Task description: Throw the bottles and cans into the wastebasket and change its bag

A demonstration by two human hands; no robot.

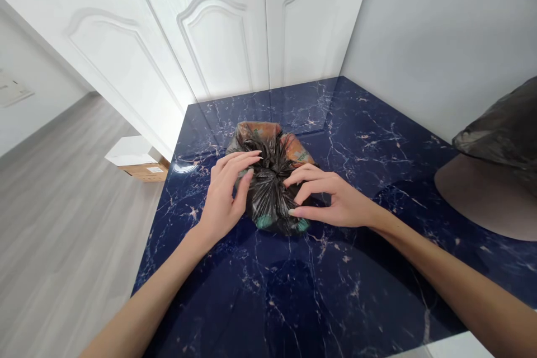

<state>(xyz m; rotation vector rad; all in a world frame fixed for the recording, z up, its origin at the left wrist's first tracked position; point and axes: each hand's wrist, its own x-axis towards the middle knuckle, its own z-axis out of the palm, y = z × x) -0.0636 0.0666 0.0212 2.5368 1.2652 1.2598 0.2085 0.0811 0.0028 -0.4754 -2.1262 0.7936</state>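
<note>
A thin black plastic bag (271, 193) sits on the dark blue marbled table (277, 285), its top gathered into a twisted knot. Orange printed packaging and bits of green show through the plastic; what exactly is inside I cannot make out. My left hand (229, 184) is at the bag's left side, fingers stretched over its edge and thumb apart. On the right, my right hand (325, 196) has its fingers loosely curved and spread, tips at the bag's surface beside the knot. Neither hand is closed around the plastic.
White panelled cabinet doors (218, 28) stand behind the table. At the right edge, a black plastic bag (503, 128) covers part of a pale rounded object (478, 196). A cardboard box (145, 170) rests on the grey wooden floor (84, 224) at left.
</note>
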